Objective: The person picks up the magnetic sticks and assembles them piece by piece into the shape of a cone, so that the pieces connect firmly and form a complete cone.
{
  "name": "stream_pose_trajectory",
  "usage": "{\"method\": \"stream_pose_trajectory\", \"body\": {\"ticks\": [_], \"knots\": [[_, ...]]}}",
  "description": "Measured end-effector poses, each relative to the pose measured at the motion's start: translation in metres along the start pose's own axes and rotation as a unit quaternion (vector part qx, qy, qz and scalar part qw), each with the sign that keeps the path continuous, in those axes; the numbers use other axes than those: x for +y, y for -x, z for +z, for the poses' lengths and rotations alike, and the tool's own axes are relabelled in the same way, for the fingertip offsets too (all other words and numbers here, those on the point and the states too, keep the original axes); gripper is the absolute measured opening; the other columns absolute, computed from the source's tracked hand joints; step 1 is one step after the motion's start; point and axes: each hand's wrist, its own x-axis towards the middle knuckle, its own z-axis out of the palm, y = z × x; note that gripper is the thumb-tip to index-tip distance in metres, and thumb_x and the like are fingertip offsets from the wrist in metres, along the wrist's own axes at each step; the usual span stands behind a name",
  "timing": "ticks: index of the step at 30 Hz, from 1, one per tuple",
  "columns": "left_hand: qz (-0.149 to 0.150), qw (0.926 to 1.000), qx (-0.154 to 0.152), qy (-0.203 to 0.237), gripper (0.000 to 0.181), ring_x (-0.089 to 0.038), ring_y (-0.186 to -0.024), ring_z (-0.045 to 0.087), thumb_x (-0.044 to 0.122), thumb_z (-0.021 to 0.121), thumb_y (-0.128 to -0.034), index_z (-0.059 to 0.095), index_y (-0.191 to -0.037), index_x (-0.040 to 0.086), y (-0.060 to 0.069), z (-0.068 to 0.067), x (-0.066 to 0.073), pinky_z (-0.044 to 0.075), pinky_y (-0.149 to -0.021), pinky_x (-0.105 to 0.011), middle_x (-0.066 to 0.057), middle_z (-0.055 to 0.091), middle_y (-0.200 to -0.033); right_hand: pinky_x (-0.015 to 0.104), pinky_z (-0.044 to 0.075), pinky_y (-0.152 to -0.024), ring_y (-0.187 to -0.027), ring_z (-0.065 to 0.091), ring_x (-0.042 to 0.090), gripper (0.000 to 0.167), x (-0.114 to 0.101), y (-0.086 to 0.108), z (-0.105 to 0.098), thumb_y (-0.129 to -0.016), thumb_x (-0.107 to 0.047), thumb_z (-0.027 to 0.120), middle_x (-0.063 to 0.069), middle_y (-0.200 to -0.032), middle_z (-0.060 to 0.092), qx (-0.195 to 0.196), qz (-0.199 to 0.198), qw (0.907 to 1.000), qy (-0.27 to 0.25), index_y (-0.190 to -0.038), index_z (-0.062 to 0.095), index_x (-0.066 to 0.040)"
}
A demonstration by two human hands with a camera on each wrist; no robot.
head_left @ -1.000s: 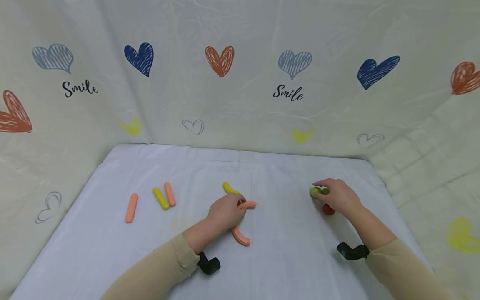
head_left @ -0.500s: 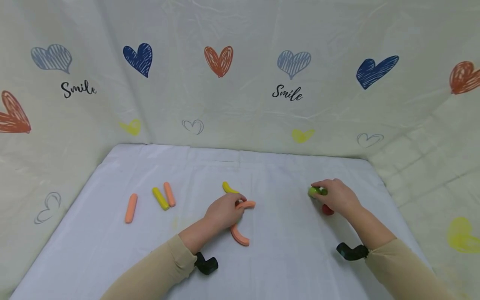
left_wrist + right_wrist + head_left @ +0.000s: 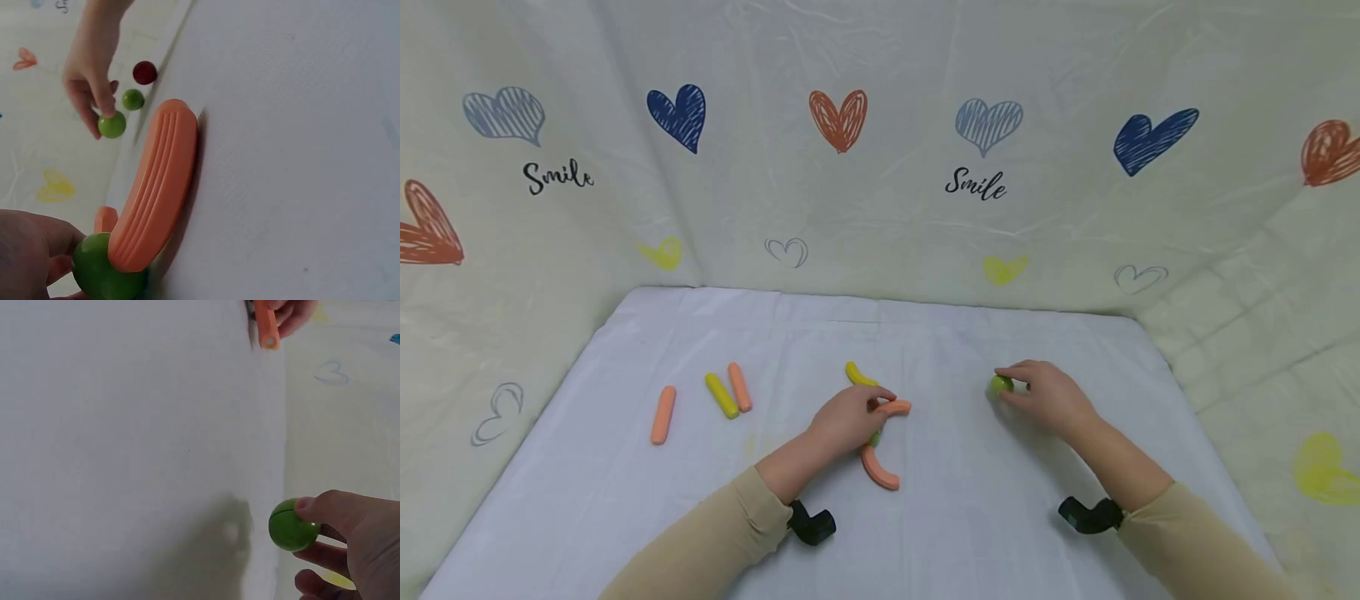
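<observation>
In the head view my left hand (image 3: pixel 847 417) reaches over several curved sticks. In the left wrist view its fingers grip a green ball (image 3: pixel 103 269) that touches the end of a grooved, curved orange stick (image 3: pixel 156 187). A second orange stick (image 3: pixel 895 407) and a curved yellow stick (image 3: pixel 859 374) lie beside this hand; their inner ends are hidden. My right hand (image 3: pixel 1051 398) pinches another green ball (image 3: pixel 294 526) between thumb and fingers, apart from the sticks. Beyond it in the left wrist view are a smaller green ball (image 3: pixel 133 99) and a red ball (image 3: pixel 145 72).
On the left of the white-covered table (image 3: pixel 955 517) lie two straight orange sticks, one alone (image 3: pixel 663 415) and one (image 3: pixel 739 387) beside a straight yellow stick (image 3: pixel 722 395). A curtain (image 3: pixel 895 225) printed with hearts hangs behind the table. Black cameras (image 3: pixel 1090 515) are strapped to both wrists.
My right hand has moved left with its green ball, away from the other two balls. The left hand has barely shifted, and a bit of green now shows under it.
</observation>
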Motion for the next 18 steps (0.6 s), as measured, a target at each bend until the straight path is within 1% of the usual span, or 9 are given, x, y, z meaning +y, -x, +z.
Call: {"method": "stream_pose_trajectory", "body": {"ticks": [3, 6, 10, 14, 18], "knots": [[-0.008, 0.9999, -0.004, 0.005, 0.028, -0.015, -0.081, 0.056, 0.025, 0.059, -0.0977, 0.069, -0.124, 0.027, -0.001, -0.001, -0.001, 0.046, -0.072, -0.032, 0.002, 0.065, -0.106, 0.049, 0.050, -0.089, -0.109, 0.061, 0.033, 0.040, -0.011, -0.001, 0.007, -0.092, -0.024, 0.070, 0.012, -0.126, 0.064, -0.005, -0.012, 0.9999, -0.010, -0.130, 0.067, -0.010], [-0.006, 0.9999, -0.009, 0.012, 0.027, -0.016, -0.083, 0.056, 0.025, 0.060, -0.0977, 0.069, -0.123, 0.026, -0.001, -0.002, -0.002, 0.046, -0.073, -0.033, 0.000, 0.066, -0.107, 0.045, 0.051, -0.085, -0.105, 0.062, 0.028, 0.040, -0.023, 0.000, 0.014, -0.092, -0.025, 0.071, 0.009, -0.124, 0.064, -0.009, -0.025, 0.9995, -0.019, -0.129, 0.068, -0.011], [-0.004, 0.9995, -0.020, 0.023, 0.026, -0.016, -0.088, 0.057, 0.028, 0.062, -0.0979, 0.069, -0.123, 0.026, -0.002, -0.003, -0.004, 0.047, -0.076, -0.033, -0.001, 0.066, -0.109, 0.042, 0.052, -0.085, -0.103, 0.061, 0.025, 0.039, -0.037, 0.001, 0.022, -0.090, -0.023, 0.073, 0.007, -0.120, 0.065, -0.007, -0.039, 0.9986, -0.036, -0.127, 0.069, -0.011], [-0.005, 0.9988, -0.031, 0.036, 0.028, -0.016, -0.091, 0.058, 0.033, 0.063, -0.0976, 0.069, -0.124, 0.026, -0.002, -0.006, -0.005, 0.048, -0.079, -0.034, -0.002, 0.066, -0.109, 0.040, 0.052, -0.083, -0.098, 0.061, 0.021, 0.039, -0.049, 0.000, 0.029, -0.089, -0.023, 0.074, 0.006, -0.118, 0.066, -0.005, -0.043, 0.9978, -0.051, -0.126, 0.070, -0.012], [-0.006, 0.9984, -0.035, 0.044, 0.028, -0.016, -0.092, 0.059, 0.035, 0.064, -0.0972, 0.070, -0.123, 0.027, -0.002, -0.007, -0.004, 0.048, -0.079, -0.034, -0.003, 0.067, -0.110, 0.035, 0.052, -0.081, -0.094, 0.059, 0.018, 0.039, -0.060, -0.003, 0.036, -0.088, -0.025, 0.075, 0.003, -0.115, 0.067, -0.004, -0.047, 0.9967, -0.066, -0.125, 0.071, -0.013]]}}
